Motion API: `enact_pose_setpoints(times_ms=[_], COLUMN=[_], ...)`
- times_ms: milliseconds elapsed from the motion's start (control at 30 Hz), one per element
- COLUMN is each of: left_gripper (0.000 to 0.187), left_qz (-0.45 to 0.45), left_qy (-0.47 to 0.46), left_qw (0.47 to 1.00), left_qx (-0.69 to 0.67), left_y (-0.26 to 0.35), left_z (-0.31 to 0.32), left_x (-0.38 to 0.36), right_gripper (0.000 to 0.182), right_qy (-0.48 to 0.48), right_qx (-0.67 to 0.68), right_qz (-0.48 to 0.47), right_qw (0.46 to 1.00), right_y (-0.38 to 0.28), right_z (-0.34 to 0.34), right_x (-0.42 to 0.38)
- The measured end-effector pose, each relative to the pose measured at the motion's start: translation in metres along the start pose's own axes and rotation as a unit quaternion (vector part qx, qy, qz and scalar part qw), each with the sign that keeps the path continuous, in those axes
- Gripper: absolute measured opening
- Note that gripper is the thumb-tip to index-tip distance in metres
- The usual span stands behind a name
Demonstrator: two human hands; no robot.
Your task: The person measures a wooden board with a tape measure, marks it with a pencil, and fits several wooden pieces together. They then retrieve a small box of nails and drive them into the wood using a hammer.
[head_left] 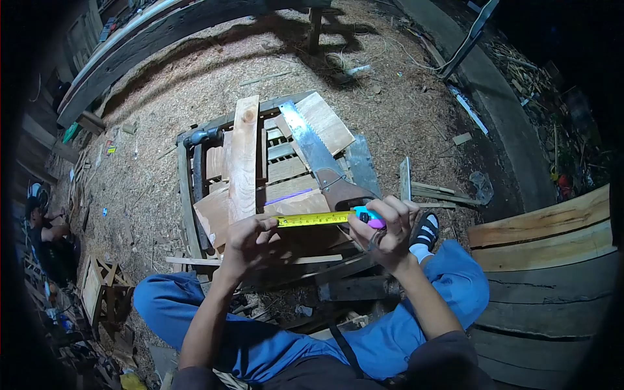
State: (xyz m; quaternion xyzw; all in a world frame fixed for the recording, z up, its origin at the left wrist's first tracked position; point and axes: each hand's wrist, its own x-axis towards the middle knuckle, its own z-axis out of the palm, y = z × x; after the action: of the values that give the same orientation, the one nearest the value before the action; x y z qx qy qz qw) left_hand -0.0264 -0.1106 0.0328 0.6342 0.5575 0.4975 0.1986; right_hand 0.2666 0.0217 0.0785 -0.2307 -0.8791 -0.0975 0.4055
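Observation:
Stretched between my two hands is the yellow blade of a tape measure (312, 220). My left hand (246, 242) pinches the blade's free end. My right hand (390, 227) is wrapped round the blue and purple case. Just beyond them a hand saw (309, 140) lies over wooden pieces, its brown handle near my right hand. A long light board (245, 156) lies on the low slatted wooden stand (185, 188), its near end by my left hand. A hammer (203, 136) rests at the stand's left corner, and a purple pencil-like item (288, 196) lies on the wood.
Wide planks (546, 253) lie at the right. A thick beam (156, 42) crosses the upper left. Wood shavings (286, 58) cover the ground. Another person (52, 234) is at the far left, near a small wooden frame (92, 289). Thin offcuts (432, 192) lie right of the stand.

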Motion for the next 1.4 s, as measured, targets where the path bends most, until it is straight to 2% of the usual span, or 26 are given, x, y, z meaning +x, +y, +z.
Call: enact_pose_setpoints(times_ms=[200,300,400,533,600,800,1233,1300,1400], left_gripper=[0.032,0.028,0.031,0.033,0.033,0.033,0.034,0.035,0.036], left_qz=[-0.01,0.019,0.002,-0.017,0.001,0.005,0.0,0.03,0.027], left_qy=[-0.005,-0.013,-0.009,-0.011,0.008,-0.011,-0.006,-0.001,-0.001], left_qw=[0.999,1.0,0.998,0.999,0.999,1.0,1.0,1.0,0.999], left_qx=[-0.052,-0.013,-0.061,-0.046,-0.051,-0.022,-0.018,-0.005,-0.021], left_y=[-0.001,0.005,0.007,0.011,0.011,0.016,0.007,0.011,0.011], left_z=[0.001,-0.001,0.0,0.001,0.004,-0.001,0.004,0.002,0.003], left_x=[-0.002,-0.001,0.001,0.002,0.002,0.006,0.003,0.006,0.007], right_gripper=[0.03,0.029,0.029,0.032,0.032,0.036,0.029,0.029,0.028], right_qy=[0.008,-0.008,0.001,0.007,0.011,-0.007,-0.017,-0.014,-0.012], right_qx=[-0.006,-0.006,-0.01,-0.009,0.0,0.015,0.011,0.01,0.012], right_qz=[-0.039,-0.056,-0.05,-0.045,-0.043,-0.026,-0.03,-0.03,-0.031], right_qw=[0.999,0.998,0.999,0.999,0.999,1.0,0.999,0.999,0.999], right_y=[0.004,0.004,0.002,0.002,0.002,0.0,0.001,0.001,0.001], right_z=[0.002,0.002,0.002,0.006,0.007,0.004,0.001,0.002,0.002], right_x=[-0.003,-0.005,-0.005,-0.007,-0.007,-0.009,-0.005,-0.005,-0.006])
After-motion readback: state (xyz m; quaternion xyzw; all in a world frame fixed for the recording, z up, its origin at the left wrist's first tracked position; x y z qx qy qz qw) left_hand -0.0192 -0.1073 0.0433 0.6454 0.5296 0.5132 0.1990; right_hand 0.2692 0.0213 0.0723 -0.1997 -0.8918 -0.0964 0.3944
